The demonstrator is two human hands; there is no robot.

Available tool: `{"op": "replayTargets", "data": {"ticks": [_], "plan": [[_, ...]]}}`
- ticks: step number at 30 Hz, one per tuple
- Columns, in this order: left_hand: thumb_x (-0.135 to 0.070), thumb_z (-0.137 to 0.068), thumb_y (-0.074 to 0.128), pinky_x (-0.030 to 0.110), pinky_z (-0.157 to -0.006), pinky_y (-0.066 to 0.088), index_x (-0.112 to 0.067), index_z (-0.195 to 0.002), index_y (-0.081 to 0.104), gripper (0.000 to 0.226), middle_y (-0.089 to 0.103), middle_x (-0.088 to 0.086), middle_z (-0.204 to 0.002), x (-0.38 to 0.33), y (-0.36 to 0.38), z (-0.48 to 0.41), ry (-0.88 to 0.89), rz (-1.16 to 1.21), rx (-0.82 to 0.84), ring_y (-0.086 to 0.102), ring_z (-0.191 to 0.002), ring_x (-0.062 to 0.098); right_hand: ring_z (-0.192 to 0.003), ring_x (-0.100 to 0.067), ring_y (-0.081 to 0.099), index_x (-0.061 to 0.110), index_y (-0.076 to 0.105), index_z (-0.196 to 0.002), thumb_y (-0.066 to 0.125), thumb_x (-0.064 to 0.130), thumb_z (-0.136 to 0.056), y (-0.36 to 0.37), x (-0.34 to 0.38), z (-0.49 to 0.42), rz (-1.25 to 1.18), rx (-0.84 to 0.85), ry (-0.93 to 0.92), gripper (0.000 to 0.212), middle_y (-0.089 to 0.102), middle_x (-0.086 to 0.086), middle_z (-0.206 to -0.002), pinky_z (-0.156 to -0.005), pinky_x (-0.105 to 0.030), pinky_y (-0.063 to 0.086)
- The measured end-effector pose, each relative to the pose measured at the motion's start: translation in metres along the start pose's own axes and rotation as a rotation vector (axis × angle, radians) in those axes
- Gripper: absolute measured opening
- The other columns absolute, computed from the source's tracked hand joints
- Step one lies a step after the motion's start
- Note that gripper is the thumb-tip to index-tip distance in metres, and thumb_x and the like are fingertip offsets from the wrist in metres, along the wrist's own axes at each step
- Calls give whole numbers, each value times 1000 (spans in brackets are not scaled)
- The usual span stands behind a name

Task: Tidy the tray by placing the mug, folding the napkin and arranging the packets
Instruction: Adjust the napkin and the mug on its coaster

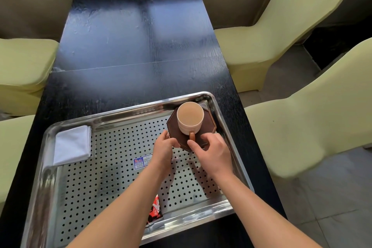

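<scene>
A cream mug with a brown handle stands on a dark brown octagonal coaster in the far right corner of the perforated steel tray. My left hand pinches the coaster's near left edge. My right hand grips the coaster's near edge just below the mug's handle. A folded white napkin lies in the tray's far left corner. One red packet shows at the tray's near rim, partly hidden by my left forearm.
The tray sits on a black table. A blue and white sticker is on the tray floor. Pale yellow covered chairs stand along both sides of the table.
</scene>
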State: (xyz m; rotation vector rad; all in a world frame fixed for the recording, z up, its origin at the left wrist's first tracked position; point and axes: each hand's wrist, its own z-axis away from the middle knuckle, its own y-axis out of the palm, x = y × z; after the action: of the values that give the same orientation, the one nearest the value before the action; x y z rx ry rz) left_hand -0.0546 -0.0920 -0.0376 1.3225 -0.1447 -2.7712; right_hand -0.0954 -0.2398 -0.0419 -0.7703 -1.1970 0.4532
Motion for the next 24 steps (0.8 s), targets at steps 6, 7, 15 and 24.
{"op": "replayTargets", "data": {"ticks": [6, 7, 15, 24], "plan": [[10, -71, 46, 41, -91, 42, 11, -113, 52, 43, 62, 16, -102, 4, -1, 5, -30, -28, -1, 53, -94, 24, -84, -19, 60, 15, 69, -87, 62, 48, -93, 7, 20, -12, 42, -40, 50, 34, 59, 1, -90, -67, -30, 39], [10, -70, 46, 40, -91, 43, 11, -113, 52, 43, 63, 16, -101, 3, -1, 5, -37, -30, -3, 54, -94, 24, -83, -19, 59, 15, 69, -87, 62, 44, -94, 7, 20, -13, 32, -59, 45, 31, 60, 1, -89, -66, -29, 38], [4, -67, 51, 45, -100, 43, -3, -108, 64, 44, 69, 20, -114, -1, -2, 2, -61, -31, 8, 62, -104, 28, -76, -14, 56, 13, 71, -87, 63, 38, -95, -3, 12, -18, 31, -91, 26, 27, 62, -1, -88, -58, -17, 34], [-4, -58, 53, 49, -107, 41, -9, -113, 64, 56, 69, 14, -117, 0, -4, 0, -66, -63, 9, 57, -120, 31, -78, -15, 58, 13, 70, -84, 63, 38, -95, -5, 7, -16, 36, -88, -1, 28, 62, -1, -86, -65, -27, 43]]}}
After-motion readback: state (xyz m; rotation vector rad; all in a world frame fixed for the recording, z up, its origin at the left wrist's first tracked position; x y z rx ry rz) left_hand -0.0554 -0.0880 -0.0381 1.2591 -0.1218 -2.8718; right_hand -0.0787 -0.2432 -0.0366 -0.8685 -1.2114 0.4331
